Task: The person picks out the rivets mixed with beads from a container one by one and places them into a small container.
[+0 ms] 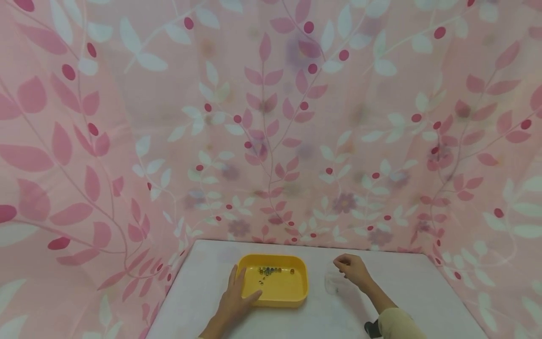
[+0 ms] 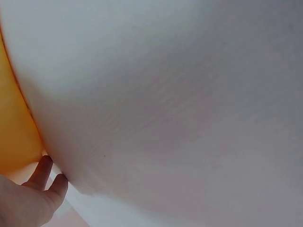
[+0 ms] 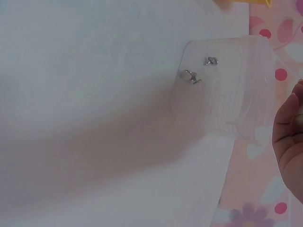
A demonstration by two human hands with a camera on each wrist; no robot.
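Observation:
A shallow yellow tray (image 1: 279, 303) holds small round marbles (image 1: 272, 270), mostly bunched toward its far side, with one apart at the right. My left hand (image 1: 234, 299) rests at the tray's left side, fingers spread along the rim and thumb over the near wall. In the left wrist view two fingertips (image 2: 59, 182) lie close to the tray's wall (image 2: 16, 127). My right hand (image 1: 353, 270) is raised over the far side of a clear plastic box (image 3: 227, 113), its thumb and index fingertips together; I cannot tell whether they pinch something small. Several shiny metal pieces (image 3: 190, 76) lie in the box.
The white table (image 1: 211, 263) ends at a pink leaf-patterned cloth (image 1: 271, 141) behind and at both sides. A dark object (image 1: 372, 328) shows at the right wrist, by the light sleeve (image 1: 398, 325).

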